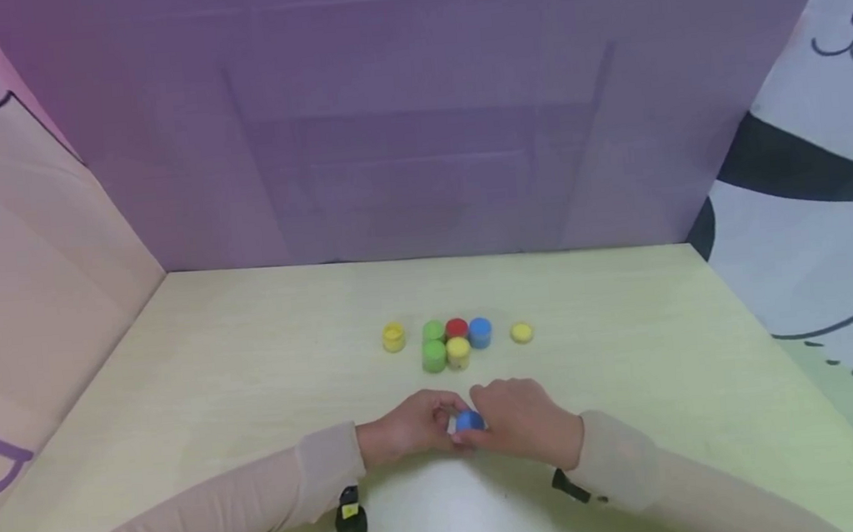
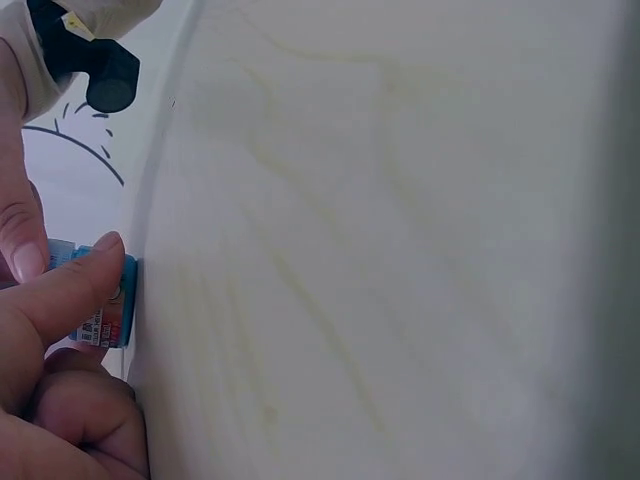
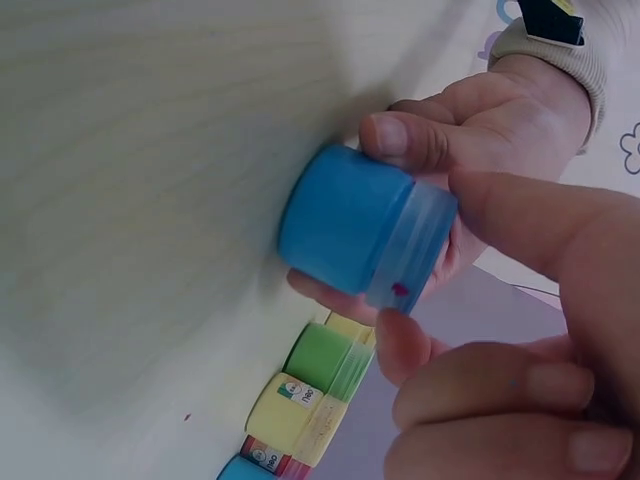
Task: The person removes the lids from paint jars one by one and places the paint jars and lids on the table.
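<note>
A small blue jar (image 3: 345, 220) with a paler, translucent end is between both hands, close over the table. My left hand (image 1: 416, 423) grips the blue body, thumb on one side and fingers on the other. At the translucent end, the thumb and index fingertip of my right hand (image 1: 521, 421) pinch from opposite sides, the other fingers curled. A printed label shows on the jar (image 2: 105, 320) in the left wrist view. Beyond the hands stands a group of jars: two green jars (image 1: 434, 355), a red jar (image 1: 457, 328), a yellow jar (image 1: 458, 354) and another blue jar (image 1: 480, 333).
Left of the group stands an open-topped yellow container (image 1: 393, 337). A flat yellow disc (image 1: 522, 332) lies to the right. The pale table (image 1: 267, 345) meets a purple back panel (image 1: 421, 191), with printed panels at both sides.
</note>
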Available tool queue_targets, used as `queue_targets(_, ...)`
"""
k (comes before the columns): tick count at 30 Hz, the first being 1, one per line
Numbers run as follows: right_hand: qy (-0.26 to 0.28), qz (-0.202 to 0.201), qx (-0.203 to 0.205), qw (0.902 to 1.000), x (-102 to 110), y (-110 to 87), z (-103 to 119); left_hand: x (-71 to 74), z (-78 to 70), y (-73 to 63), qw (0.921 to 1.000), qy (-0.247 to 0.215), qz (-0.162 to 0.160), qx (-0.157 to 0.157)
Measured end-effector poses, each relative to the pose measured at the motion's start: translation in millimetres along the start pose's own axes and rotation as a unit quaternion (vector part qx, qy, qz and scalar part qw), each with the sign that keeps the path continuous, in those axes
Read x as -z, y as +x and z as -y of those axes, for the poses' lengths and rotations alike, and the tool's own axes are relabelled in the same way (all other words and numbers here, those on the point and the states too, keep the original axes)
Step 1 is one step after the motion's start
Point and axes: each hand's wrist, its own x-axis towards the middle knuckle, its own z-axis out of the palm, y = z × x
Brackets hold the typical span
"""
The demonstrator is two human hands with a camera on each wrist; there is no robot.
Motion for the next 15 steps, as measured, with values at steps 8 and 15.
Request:
queue_targets(8, -0.025, -0.001, 0.049, 0.9985, 1.6, -1.1, -3.6, -1.3, 0.6, -0.6, 0.9999, -0.01, -0.005, 0.0)
queue_targets(15, -0.026, 0.01, 0.104, 0.9942, 4.4, -1.4, -7.5, -0.3, -0.3, -1.6, 0.9999, -0.009, 0.003, 0.003)
